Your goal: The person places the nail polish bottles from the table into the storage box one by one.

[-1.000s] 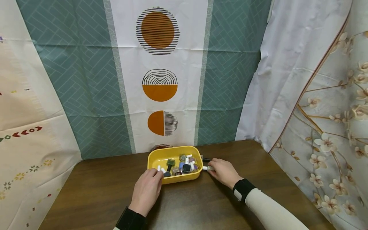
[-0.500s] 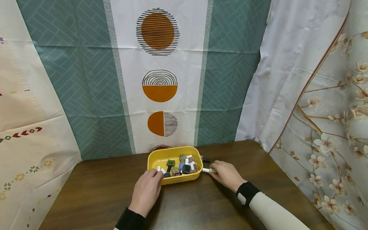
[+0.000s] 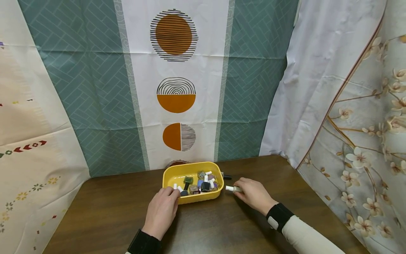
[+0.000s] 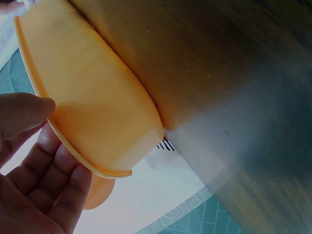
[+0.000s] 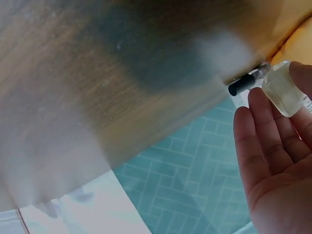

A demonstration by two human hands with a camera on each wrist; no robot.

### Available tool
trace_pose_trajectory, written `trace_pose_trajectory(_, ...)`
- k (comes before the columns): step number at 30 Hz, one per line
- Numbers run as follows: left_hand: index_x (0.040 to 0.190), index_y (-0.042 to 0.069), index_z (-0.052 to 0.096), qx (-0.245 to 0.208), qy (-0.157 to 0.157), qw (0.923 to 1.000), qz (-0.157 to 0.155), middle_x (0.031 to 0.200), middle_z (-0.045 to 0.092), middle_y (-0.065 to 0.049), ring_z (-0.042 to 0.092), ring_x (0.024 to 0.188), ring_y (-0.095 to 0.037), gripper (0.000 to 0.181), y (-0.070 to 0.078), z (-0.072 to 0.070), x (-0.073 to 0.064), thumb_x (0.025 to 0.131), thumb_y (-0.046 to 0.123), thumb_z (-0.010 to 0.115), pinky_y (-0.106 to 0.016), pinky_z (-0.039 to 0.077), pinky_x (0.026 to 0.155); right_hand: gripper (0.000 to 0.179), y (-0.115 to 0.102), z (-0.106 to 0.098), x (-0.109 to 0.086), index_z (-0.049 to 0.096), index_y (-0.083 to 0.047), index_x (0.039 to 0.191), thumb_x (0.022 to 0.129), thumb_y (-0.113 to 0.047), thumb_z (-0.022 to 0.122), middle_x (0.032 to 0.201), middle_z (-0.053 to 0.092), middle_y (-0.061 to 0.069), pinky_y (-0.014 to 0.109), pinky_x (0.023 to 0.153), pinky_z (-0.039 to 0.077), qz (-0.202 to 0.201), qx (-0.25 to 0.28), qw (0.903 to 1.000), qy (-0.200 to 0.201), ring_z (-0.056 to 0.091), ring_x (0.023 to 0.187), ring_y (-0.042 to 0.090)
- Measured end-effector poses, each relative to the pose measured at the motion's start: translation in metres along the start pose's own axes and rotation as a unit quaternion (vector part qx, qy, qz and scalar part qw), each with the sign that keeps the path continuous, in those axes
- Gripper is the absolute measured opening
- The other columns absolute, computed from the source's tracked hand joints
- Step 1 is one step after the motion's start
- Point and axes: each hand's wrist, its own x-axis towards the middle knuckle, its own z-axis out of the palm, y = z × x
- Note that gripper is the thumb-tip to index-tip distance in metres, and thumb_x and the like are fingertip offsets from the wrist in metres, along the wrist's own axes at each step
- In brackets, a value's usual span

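Note:
A yellow plastic tray [image 3: 176,173] stands on the table with several nail polish bottles in it, including a green one [image 3: 188,179] and a dark one with a white cap [image 3: 205,186]. My left hand [image 3: 161,208] grips the tray's near-left rim, thumb outside and fingers over the inner side, as the left wrist view shows. Just right of the tray, my right hand [image 3: 252,194] pinches a clear, pale nail polish bottle [image 5: 283,91] between thumb and fingers. Its white cap [image 3: 229,188] points at the tray, a small gap apart.
Beside the tray's right end lies another bottle with a black cap [image 3: 227,177], close to the wall. The brown wooden table [image 3: 127,204] reaches back to a patterned green and white cloth [image 3: 104,148]. A flowered curtain [image 3: 358,169] hangs on the right.
My right hand has drawn back slightly to the right with the nail polish bottle, so its cap now stands apart from the tray. The left hand and tray have stayed put.

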Motion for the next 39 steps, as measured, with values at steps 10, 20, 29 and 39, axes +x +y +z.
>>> trace_pose_trajectory(10, 0.109, 0.016, 0.076, 0.002, 0.0, 1.0, -0.003, 0.103, 0.068, -0.003, 0.058, 0.092, -0.022, 0.03, 0.0, 0.0, 0.0, 0.087, 0.013, 0.096, -0.042, 0.061, 0.092, 0.023, -0.005, -0.012, -0.004, 0.079, -0.012, 0.107, 0.09, -0.018, 0.094, 0.094, 0.067, -0.008, 0.035, 0.075, 0.061, -0.006, -0.003, 0.9998, 0.018, 0.064, 0.083, 0.008)
trace_pose_trajectory(20, 0.108, 0.016, 0.075, 0.003, 0.001, 1.0, -0.001, 0.101, 0.067, -0.002, 0.057, 0.09, -0.021, 0.029, 0.0, 0.0, 0.0, 0.088, 0.013, 0.096, -0.041, 0.061, 0.09, 0.024, -0.01, -0.02, -0.002, 0.079, -0.012, 0.107, 0.09, -0.016, 0.094, 0.095, 0.068, -0.007, 0.036, 0.075, 0.062, -0.021, -0.005, 0.9991, 0.036, 0.066, 0.084, 0.009)
trace_pose_trajectory(29, 0.108, 0.016, 0.075, 0.001, 0.002, 1.0, 0.002, 0.102, 0.067, -0.002, 0.058, 0.092, -0.021, 0.03, 0.0, 0.0, 0.0, 0.087, 0.013, 0.096, -0.041, 0.061, 0.092, 0.025, -0.016, -0.026, 0.001, 0.079, -0.014, 0.108, 0.089, -0.018, 0.095, 0.097, 0.068, -0.009, 0.035, 0.075, 0.061, -0.019, -0.005, 0.9987, 0.047, 0.065, 0.084, 0.008)
trace_pose_trajectory(39, 0.108, 0.016, 0.075, 0.006, -0.002, 1.0, 0.0, 0.102, 0.067, -0.002, 0.057, 0.091, -0.021, 0.029, 0.001, 0.0, 0.0, 0.088, 0.013, 0.096, -0.04, 0.061, 0.09, 0.026, -0.024, -0.033, 0.006, 0.079, -0.014, 0.111, 0.091, -0.02, 0.094, 0.101, 0.07, -0.007, 0.036, 0.077, 0.061, -0.03, -0.004, 0.9983, 0.05, 0.066, 0.087, 0.009)
